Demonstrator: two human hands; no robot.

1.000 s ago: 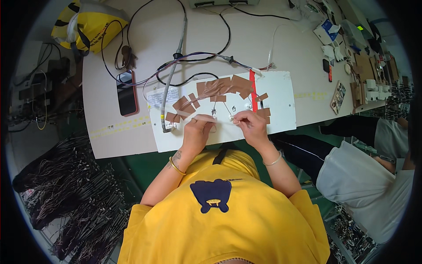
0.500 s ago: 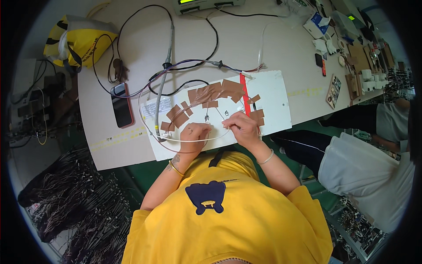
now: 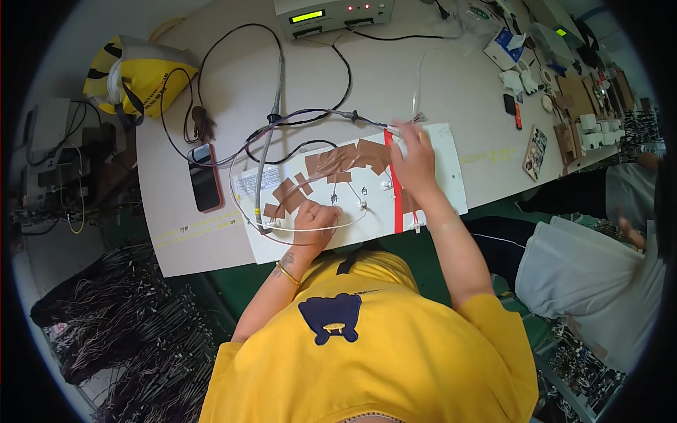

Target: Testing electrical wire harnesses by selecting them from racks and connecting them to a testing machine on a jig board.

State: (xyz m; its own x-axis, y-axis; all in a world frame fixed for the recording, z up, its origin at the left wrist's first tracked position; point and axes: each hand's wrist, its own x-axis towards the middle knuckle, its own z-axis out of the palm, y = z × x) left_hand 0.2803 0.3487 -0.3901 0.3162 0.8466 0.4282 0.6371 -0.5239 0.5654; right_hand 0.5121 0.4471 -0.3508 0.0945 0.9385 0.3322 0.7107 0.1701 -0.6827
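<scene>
On pale table (image 3: 240, 77): white board (image 3: 381, 220); green floor (image 3: 229, 287) below.

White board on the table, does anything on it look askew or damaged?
Nothing looks spilled or clearly damaged. The brown tape patches on the white board lie at uneven angles, looking patchy. A white wire loops loosely across the left hand.

The blurred right hand (image 3: 417, 161) partly hides the board's (image 3: 446, 176) far edge; the left hand's (image 3: 314, 221) hold is unclear; the meter (image 3: 334, 17) is cropped.
</scene>
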